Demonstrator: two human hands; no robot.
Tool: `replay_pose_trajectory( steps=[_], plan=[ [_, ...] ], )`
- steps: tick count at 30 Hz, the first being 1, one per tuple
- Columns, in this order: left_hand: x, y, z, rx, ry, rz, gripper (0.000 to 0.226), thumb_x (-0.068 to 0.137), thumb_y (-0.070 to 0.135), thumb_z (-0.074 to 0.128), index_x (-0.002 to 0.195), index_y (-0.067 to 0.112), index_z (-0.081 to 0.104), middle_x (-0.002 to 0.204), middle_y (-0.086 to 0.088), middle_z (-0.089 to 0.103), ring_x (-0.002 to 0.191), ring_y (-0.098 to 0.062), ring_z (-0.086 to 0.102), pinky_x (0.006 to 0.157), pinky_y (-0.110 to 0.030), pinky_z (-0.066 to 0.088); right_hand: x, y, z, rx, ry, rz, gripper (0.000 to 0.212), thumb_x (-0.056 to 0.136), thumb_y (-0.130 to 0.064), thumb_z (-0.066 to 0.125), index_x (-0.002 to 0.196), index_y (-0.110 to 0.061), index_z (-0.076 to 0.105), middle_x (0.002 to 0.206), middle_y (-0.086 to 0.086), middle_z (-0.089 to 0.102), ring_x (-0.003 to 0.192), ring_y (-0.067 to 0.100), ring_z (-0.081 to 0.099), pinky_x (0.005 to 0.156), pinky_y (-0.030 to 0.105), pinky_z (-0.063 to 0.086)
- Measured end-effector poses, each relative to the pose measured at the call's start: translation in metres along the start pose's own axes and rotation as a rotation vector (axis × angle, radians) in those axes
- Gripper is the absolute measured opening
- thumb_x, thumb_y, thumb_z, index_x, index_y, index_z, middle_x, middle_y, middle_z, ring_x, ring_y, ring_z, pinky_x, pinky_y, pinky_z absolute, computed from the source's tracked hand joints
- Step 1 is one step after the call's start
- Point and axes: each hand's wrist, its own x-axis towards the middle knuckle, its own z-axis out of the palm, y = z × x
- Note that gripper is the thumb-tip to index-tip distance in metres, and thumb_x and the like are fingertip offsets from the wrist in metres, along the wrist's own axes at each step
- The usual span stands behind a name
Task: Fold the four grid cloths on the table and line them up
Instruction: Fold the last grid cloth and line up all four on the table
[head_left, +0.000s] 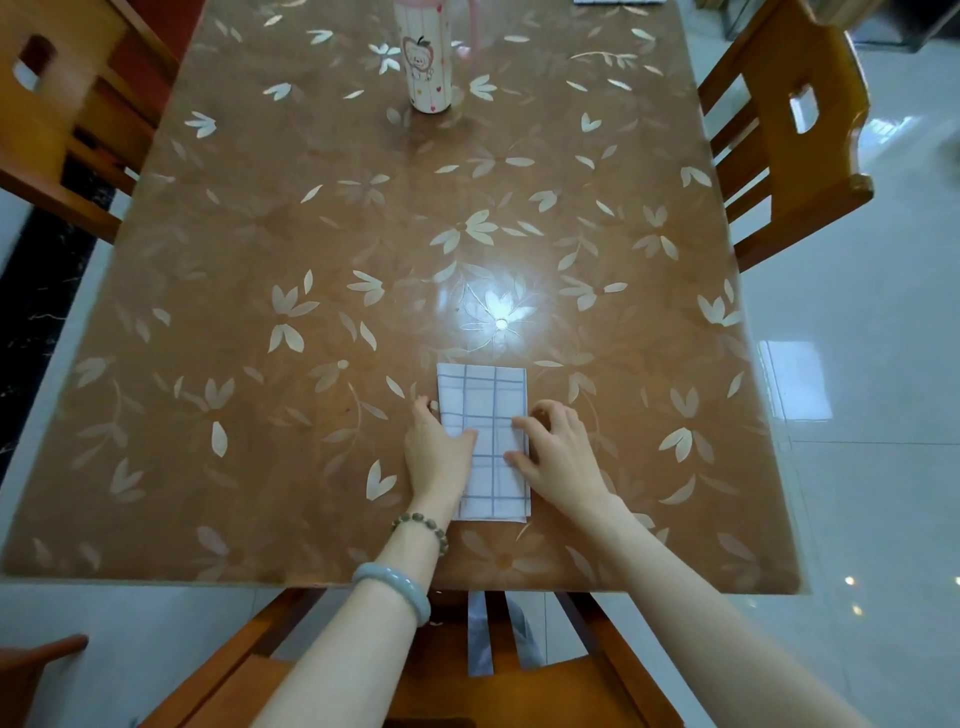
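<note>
One grid cloth (485, 395) is seen on the table (260, 260), laid near the near edge and a little right of the middle. It is white, crossed by thin blue-grey lines in a wide check, and is folded into a narrow upright rectangle with its long sides running away from the person. Its top surface is flat and smooth. At the near right corner a second layer is shown slightly offset beneath the top one.

The cloth is met by two hands, one at each long side. The left hand (434, 449) is placed at the left edge, with its thumb (465, 435) laid on top of the cloth and its fingers lying just beside the edge. Whether those fingers are tucked under the fabric cannot be told, so a grip there is not confirmed. The right hand (558, 457) is set at the right edge, its fingers bent and its fingertips (519, 423) pressed down on the upper face of the cloth. Nothing is seen clasped inside it.

Two bracelets are worn on the left wrist: one bead bracelet (423, 524) and one pale bangle (397, 584).

The table is covered with a glossy brown sheet printed with pale flowers and leaves. One tall cup (426, 57), white with a cartoon figure and pink trim, is stood upright at the far end, well apart from the cloth. Three wooden chairs are counted: one at the far left (67, 119), one at the far right (795, 145) and one at the near edge (519, 691).
</note>
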Motion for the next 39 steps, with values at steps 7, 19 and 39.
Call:
replay_pose_trajectory(
  steps=[7,19,39],
  plan=[
    [-0.001,0.003,-0.019,-0.355,-0.317,-0.107,0.012,0.085,0.008,0.069,0.09,0.017,0.064,0.094,-0.004,0.07,0.084,-0.018,0.067,0.068,-0.03,0.054,0.006,0.004,-0.012,0.183,-0.111,0.067,0.042,0.075,-0.029,0.075,0.112,-0.012,0.066,0.128,0.011,0.049,0.121,0.031,0.04,0.101,0.041,0.036],
    [-0.016,0.035,-0.085,-0.219,-0.938,-0.043,0.044,0.075,0.012,0.075,0.117,0.003,0.062,0.115,-0.015,0.069,0.105,-0.032,0.066,0.088,-0.043,0.054,0.051,-0.016,-0.107,0.762,-0.722,0.22,0.05,0.066,-0.048,0.078,0.109,-0.026,0.068,0.111,0.001,0.069,0.106,0.022,0.064,0.099,0.049,0.046],
    [-0.081,0.047,-0.109,-0.407,-0.674,-0.008,0.024,0.079,0.002,0.071,0.103,0.001,0.066,0.088,-0.013,0.075,0.074,-0.025,0.073,0.06,-0.034,0.06,-0.113,-0.029,-0.165,1.12,0.096,0.633,0.026,0.08,-0.019,0.073,0.101,-0.004,0.069,0.093,0.013,0.072,0.084,0.025,0.071,0.071,0.032,0.057]
  ],
)
